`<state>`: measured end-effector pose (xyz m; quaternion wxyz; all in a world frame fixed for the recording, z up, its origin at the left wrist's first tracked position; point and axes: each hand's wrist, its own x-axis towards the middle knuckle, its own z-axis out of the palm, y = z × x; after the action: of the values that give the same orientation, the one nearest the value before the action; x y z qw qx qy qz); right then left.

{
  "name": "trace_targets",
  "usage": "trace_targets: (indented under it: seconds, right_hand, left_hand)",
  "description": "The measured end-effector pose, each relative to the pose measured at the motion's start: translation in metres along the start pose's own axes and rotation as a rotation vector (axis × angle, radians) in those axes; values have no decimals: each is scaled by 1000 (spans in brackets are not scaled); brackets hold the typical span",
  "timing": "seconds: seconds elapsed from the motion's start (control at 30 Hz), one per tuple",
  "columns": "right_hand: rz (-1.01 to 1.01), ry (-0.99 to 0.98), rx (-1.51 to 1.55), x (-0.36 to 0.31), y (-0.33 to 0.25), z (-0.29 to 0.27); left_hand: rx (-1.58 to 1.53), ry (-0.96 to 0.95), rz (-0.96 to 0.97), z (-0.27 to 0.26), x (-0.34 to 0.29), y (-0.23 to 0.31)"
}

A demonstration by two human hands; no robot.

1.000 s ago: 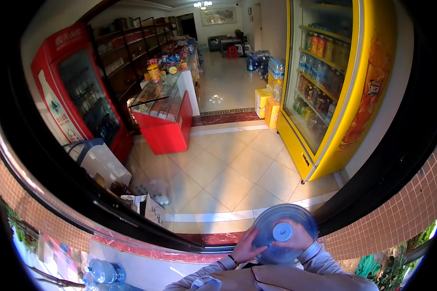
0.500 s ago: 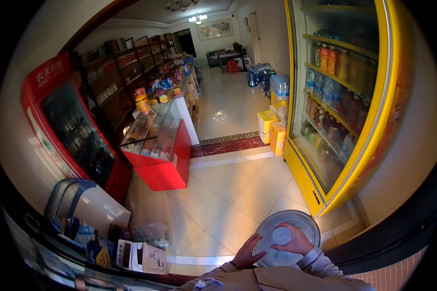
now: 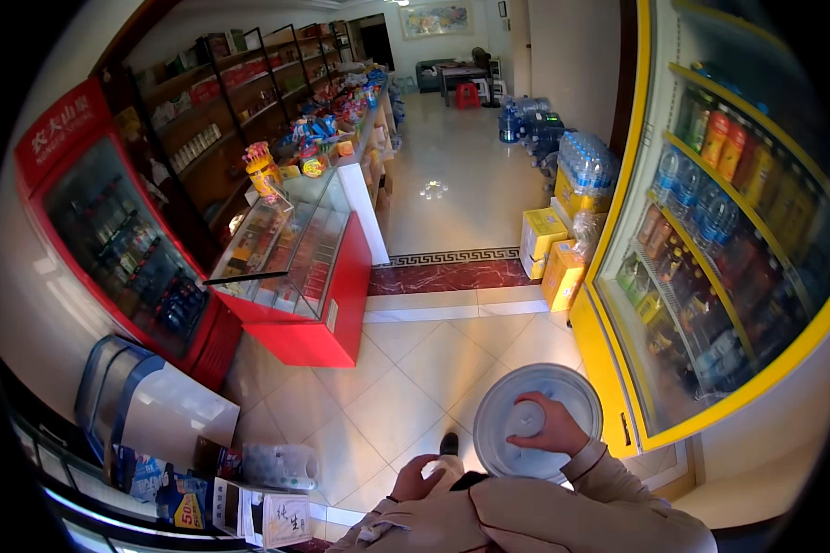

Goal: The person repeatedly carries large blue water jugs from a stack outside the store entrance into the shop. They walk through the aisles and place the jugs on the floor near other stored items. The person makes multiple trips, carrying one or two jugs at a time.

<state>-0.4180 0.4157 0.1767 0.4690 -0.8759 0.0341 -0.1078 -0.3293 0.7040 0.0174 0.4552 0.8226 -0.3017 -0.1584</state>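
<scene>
My right hand (image 3: pixel 563 429) is closed round a small, round, whitish cup-like thing (image 3: pixel 526 418), with the thumb and fingers curved about its sides. It is over a round grey pan-like surface (image 3: pixel 498 396) with a raised rim; whether it rests on that surface or is part of it I cannot tell. To the left of the pan and apart from it, my left hand (image 3: pixel 417 479) hangs close to my body. Its fingers are loosely curved with a gap to the thumb, and nothing shows in it.
A yellow drinks fridge (image 3: pixel 632 405) stands right of the pan. Ahead left is a red glass-topped counter (image 3: pixel 309 336), with a red fridge (image 3: pixel 203 323) beyond. A white chest-like appliance (image 3: pixel 175 405) and packages (image 3: pixel 281 465) are at lower left. Yellow cartons (image 3: pixel 563 275) flank the step (image 3: pixel 443 278).
My left hand has drawn back from the pan, left and toward my body. My right hand keeps its grip on the cup-like thing. The view has shifted, and a dark shoe now shows.
</scene>
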Motion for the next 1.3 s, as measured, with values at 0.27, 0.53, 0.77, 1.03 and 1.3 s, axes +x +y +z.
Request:
trace_targets:
  seconds: [0.27, 0.53, 0.77, 1.03, 1.3]
  right_hand:
    - [-60, -10, -43, 212, 16, -27]
    - [-34, 80, 18, 371, 87, -52]
    - [-9, 287, 4, 535, 181, -120]
    - [29, 233, 98, 705, 238, -185]
    - [95, 331, -20, 888, 328, -222]
  left_hand:
    - [-133, 32, 114, -93, 232, -1]
    - [-231, -155, 515, -90, 475, 73]
    - [-107, -264, 505, -88, 663, 71]
    - [68, -117, 405, -130, 841, 36]
    - [67, -63, 219, -164, 1011, -76]
